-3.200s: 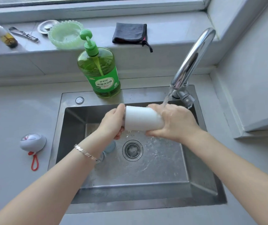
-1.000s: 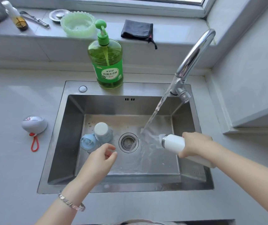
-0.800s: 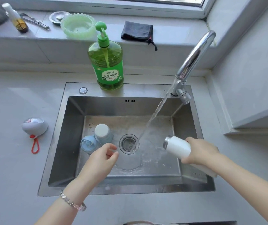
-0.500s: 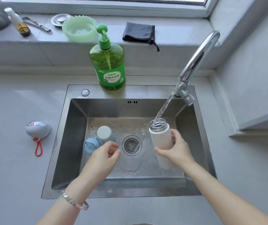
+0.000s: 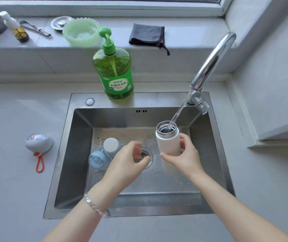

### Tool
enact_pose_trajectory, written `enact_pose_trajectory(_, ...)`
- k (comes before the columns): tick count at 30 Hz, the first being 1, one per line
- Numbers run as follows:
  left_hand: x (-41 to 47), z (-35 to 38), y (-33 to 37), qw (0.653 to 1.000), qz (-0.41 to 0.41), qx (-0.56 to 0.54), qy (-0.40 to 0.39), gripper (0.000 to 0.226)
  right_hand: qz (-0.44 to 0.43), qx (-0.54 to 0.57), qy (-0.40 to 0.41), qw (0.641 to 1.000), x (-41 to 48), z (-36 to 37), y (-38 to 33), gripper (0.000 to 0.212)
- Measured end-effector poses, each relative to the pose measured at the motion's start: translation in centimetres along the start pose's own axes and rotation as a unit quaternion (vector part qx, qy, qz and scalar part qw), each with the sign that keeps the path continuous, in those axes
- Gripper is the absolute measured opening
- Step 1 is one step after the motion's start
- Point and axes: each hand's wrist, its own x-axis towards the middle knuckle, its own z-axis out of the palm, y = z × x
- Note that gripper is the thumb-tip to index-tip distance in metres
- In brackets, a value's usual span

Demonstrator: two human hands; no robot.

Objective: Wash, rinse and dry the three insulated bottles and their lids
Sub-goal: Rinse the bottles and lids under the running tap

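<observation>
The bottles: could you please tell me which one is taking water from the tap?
The white bottle, held upright in the right hand, its open mouth under the stream. The blue bottle and pale bottle sit at the sink's left, unheld.

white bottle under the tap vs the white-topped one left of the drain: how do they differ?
The white bottle is gripped by the right hand; the white-topped bottle stands unheld on the sink floor. The white bottle's steel mouth is open, taking the tap stream; the white-topped bottle shows a flat closed top. Both are upright.
</observation>
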Motion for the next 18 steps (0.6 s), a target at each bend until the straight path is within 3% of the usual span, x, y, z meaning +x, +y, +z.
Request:
enact_pose_trajectory(3, 2.2, 0.6, 2.5, 0.999, 0.041, -0.02, 0.01, 0.063, 0.002, 0.01, -0.004, 1.0, 0.1, 0.0, 0.0, 0.065)
enact_pose_trajectory(6, 4.1, 1.2, 4.8, 0.999, 0.032, -0.033, -0.015, 0.079, 0.007, 0.024, -0.008, 1.0, 0.1, -0.1, -0.2, 0.064)
enact_pose_trajectory(9, 5.2, 1.9, 6.0, 0.999, 0.017, -0.026, -0.035, 0.083, 0.01, 0.032, -0.004, 0.999, 0.0, -0.1, -0.3, 0.062)
enact_pose_trajectory(14, 5.6, 2.6, 6.3, 0.998, 0.008, -0.056, 0.013, 0.087, -0.004, 0.051, -0.017, 0.999, 0.0, -0.6, 0.1, 0.063)
enact_pose_trajectory(18, 5.2, 2.5, 6.5, 0.997, 0.024, -0.05, 0.052, 0.086, 0.042, 0.159, -0.033, 0.986, 0.3, -1.8, 0.8, 0.048)
